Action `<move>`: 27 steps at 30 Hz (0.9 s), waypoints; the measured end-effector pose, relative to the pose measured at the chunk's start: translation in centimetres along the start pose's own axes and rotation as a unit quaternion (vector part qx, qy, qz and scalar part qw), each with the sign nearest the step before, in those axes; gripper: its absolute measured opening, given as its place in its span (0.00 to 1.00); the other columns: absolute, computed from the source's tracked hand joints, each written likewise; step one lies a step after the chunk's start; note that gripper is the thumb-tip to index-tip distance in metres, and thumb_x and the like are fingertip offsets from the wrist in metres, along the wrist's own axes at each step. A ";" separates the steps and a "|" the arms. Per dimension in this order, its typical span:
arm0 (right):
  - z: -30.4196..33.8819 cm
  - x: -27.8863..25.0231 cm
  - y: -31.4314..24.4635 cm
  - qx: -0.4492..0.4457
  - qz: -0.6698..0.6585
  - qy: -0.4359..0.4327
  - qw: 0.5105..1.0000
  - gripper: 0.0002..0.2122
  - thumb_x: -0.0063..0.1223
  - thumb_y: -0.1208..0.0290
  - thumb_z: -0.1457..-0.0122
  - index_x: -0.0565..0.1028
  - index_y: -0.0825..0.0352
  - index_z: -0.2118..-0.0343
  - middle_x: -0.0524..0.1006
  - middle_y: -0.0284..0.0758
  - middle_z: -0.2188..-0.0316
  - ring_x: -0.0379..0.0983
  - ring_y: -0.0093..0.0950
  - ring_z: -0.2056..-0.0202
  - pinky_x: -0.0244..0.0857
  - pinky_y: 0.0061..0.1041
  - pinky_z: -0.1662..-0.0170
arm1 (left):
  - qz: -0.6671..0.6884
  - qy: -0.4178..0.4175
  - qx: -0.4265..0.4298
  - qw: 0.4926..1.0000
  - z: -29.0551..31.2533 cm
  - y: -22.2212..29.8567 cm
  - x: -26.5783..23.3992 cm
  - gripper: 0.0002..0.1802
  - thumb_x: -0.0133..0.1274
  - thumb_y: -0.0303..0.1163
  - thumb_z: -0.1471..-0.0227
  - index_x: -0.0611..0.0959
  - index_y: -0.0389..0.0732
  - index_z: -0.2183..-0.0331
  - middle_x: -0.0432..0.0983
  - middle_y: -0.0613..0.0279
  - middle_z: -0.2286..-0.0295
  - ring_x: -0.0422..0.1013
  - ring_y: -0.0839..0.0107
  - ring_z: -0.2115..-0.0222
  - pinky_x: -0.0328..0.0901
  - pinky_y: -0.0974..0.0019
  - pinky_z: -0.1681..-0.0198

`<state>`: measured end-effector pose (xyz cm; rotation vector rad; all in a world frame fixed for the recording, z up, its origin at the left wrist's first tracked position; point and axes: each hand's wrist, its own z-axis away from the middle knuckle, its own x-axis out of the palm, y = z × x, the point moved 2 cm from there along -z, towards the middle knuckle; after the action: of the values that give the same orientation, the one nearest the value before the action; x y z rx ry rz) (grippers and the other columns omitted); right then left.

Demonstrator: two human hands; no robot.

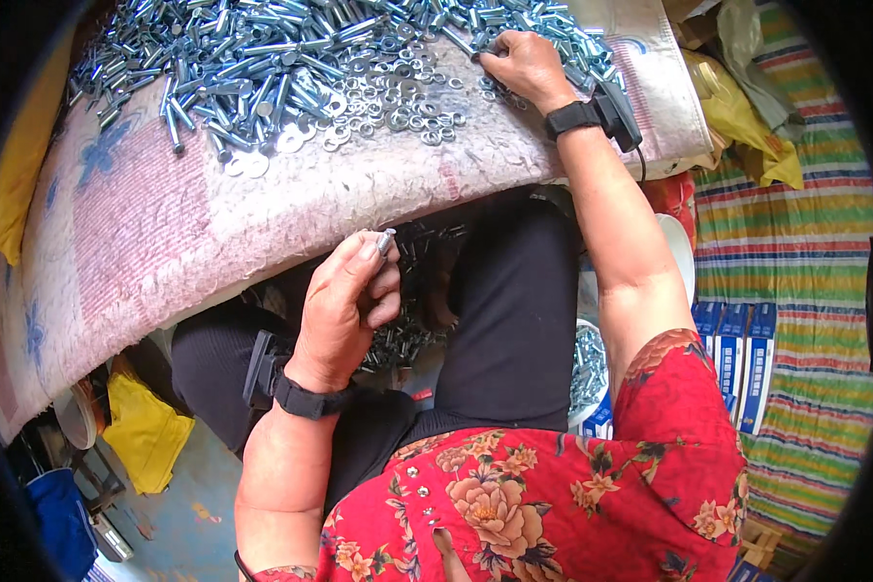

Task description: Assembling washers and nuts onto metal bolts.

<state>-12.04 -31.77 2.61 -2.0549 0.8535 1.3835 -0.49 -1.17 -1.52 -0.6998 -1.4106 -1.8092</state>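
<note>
My left hand is raised over my lap, just off the table's near edge. Its fingers are curled round a short silvery metal bolt, whose end pokes out between thumb and forefinger. Farther off, my right hand rests at the right side of the heap with thumb and fingers pinched together. Whatever lies between those fingertips is hidden. Beside it spreads a big pile of shiny metal bolts. Small ring washers lie scattered in front of the pile, with a few larger flat washers to their left.
A fluffy, patterned cloth covers the table. More bolts lie in a dark heap below, and a white bucket holds others by my right thigh. Blue-and-white boxes stand at right on striped sheeting. Yellow cloth hangs lower left.
</note>
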 end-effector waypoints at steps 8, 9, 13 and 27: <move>2.0 -1.4 -0.6 0.018 -0.160 0.127 0.979 0.12 0.54 0.62 0.61 0.76 0.67 0.78 0.76 0.41 0.79 0.74 0.35 0.75 0.67 0.27 0.70 | -0.010 0.016 -0.001 1.000 0.1 0.2 0.0 0.09 0.43 0.34 0.48 0.71 0.39 0.68 0.60 0.73 0.77 0.51 0.84 0.82 0.46 0.80 0.85; 2.7 -2.0 -1.7 -0.027 -0.170 0.112 0.979 0.11 0.54 0.64 0.60 0.75 0.67 0.77 0.75 0.40 0.79 0.73 0.34 0.75 0.67 0.28 0.70 | -0.016 0.016 0.002 1.000 0.0 0.1 0.0 0.09 0.43 0.34 0.48 0.71 0.39 0.68 0.60 0.73 0.77 0.51 0.84 0.82 0.46 0.80 0.85; 4.1 -1.5 -4.2 -0.155 -0.074 0.044 0.984 0.08 0.52 0.68 0.55 0.73 0.67 0.74 0.73 0.39 0.77 0.71 0.35 0.75 0.65 0.29 0.71 | -0.030 0.029 -0.004 0.999 0.1 0.2 0.3 0.09 0.43 0.34 0.47 0.72 0.39 0.69 0.56 0.74 0.81 0.50 0.85 0.83 0.45 0.79 0.84; 3.1 -0.6 -5.5 -0.176 0.034 0.032 0.983 0.06 0.46 0.65 0.49 0.68 0.61 0.77 0.71 0.38 0.82 0.69 0.41 0.77 0.61 0.38 0.78 | -0.035 0.006 -0.006 0.999 0.4 0.6 0.1 0.09 0.43 0.33 0.49 0.72 0.38 0.70 0.53 0.75 0.84 0.48 0.85 0.84 0.44 0.79 0.84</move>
<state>-10.02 -25.72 2.49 -2.3632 0.7525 1.6065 -0.08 -0.92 -1.03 -0.6509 -1.4344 -1.8739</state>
